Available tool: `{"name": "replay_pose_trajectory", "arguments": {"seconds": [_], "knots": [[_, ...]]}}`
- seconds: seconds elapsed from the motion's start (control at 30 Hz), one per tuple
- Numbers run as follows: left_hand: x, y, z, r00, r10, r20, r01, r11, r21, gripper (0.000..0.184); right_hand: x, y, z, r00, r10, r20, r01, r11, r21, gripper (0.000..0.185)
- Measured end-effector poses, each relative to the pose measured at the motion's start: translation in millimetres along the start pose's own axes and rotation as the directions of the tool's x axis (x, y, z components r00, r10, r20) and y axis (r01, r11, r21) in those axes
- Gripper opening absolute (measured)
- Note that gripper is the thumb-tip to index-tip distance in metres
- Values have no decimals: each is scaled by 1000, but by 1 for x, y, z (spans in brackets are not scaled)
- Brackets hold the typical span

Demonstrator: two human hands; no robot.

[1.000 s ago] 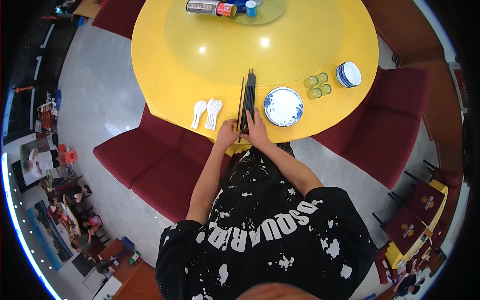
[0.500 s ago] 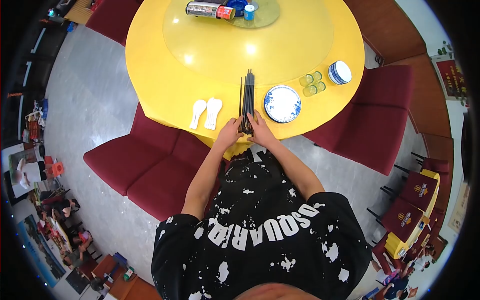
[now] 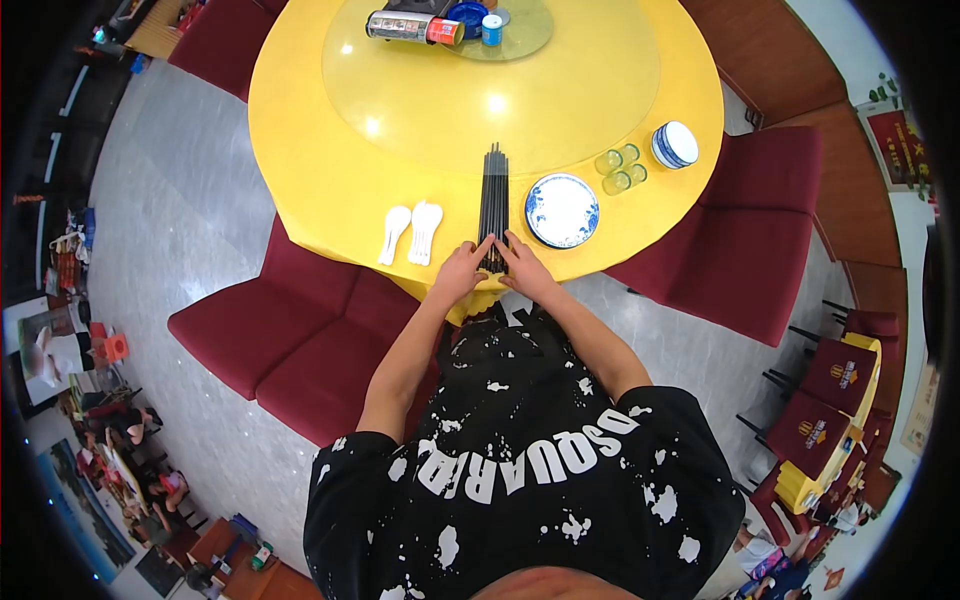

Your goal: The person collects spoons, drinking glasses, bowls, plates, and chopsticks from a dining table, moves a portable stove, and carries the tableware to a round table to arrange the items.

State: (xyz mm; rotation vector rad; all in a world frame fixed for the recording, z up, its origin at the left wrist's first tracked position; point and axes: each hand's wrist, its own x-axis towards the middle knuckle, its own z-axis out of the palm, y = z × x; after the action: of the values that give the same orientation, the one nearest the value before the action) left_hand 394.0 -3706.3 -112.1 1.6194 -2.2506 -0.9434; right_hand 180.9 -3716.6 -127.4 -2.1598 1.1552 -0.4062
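A bundle of black chopsticks (image 3: 495, 195) lies lengthwise on the yellow tablecloth near the table's front edge. My left hand (image 3: 464, 269) presses against its left side, and my right hand (image 3: 526, 268) against its right side. The fingers of both hands reach over the lower ends and nearly meet on top, hiding part of the sticks. White spoons (image 3: 425, 232) lie in two groups left of my hands. To the right is a stack of white plates (image 3: 563, 211) with blue patterned rims.
Green-tinted glasses (image 3: 617, 182) and a stack of blue-and-white bowls (image 3: 674, 145) stand at the right of the round table (image 3: 300, 180). A glass turntable (image 3: 590, 90) carries a can (image 3: 491, 30) and other items. Dark red chairs (image 3: 320, 340) flank me.
A chopstick that stood apart on the left is now against the bundle. My hands have drawn closer together, their fingers further over the sticks.
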Motion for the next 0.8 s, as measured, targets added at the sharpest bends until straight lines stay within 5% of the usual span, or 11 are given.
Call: {"name": "replay_pose_trajectory", "arguments": {"seconds": [0.5, 0.8], "knots": [[0, -3, 19, 991, 26, -134, -30, 999, -27, 66, -2, 10, 9, 991, -99, -86, 96, 995, -40, 55], [-3, 17, 8, 990, 55, -127, -66, 994, -85, 80, -1, 7, 5, 994, -75, -73, 74, 997, -19, 69]]}}
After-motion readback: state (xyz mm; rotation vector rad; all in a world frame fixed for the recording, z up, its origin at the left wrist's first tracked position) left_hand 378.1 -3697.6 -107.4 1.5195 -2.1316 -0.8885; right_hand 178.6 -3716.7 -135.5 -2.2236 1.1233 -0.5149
